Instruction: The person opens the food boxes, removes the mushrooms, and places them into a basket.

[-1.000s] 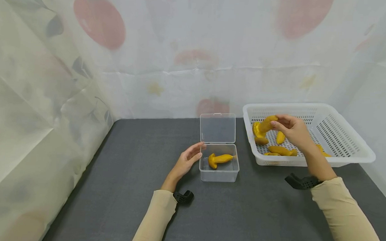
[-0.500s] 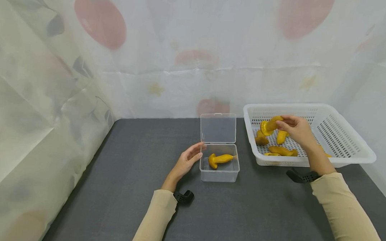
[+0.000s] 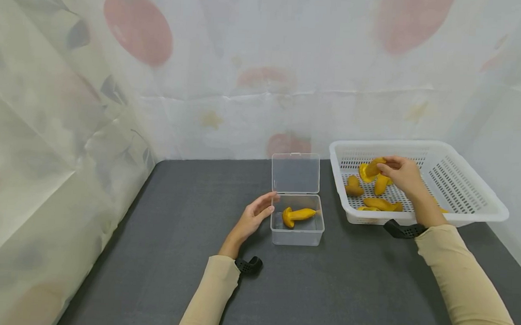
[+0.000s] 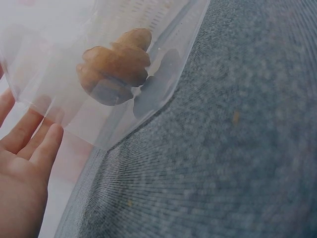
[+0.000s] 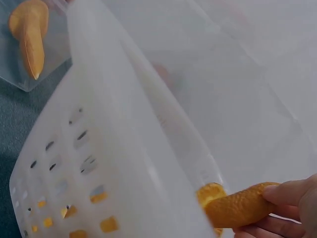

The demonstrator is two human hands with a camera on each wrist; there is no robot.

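Note:
In the head view my right hand point(image 3: 404, 176) pinches a yellow mushroom point(image 3: 376, 166) by its stem end, above the white basket point(image 3: 476, 218). Its frilled cap points left; the right wrist view shows the thumb on the stem of this mushroom point(image 5: 242, 206). My left hand point(image 3: 251, 219) stays at the left wall of a clear plastic box point(image 3: 296, 238), fingers fairly straight and fingertips at the rim. One yellow mushroom point(image 3: 301, 214) lies on its side in the box, cap to the left. The box's hinged lid point(image 3: 295, 173) stands up at the back.
Several more mushrooms point(image 3: 380, 203) lie in the basket, mostly in its left half. The basket stands right of the box on a dark grey cloth point(image 3: 187, 237). Printed curtains point(image 3: 248, 50) hang behind and at the sides. Each wrist wears a black band point(image 3: 248, 265).
My right hand has shifted slightly right with the pinched mushroom, moving it away from the mushroom at the basket's left side. The left hand and box have stayed put.

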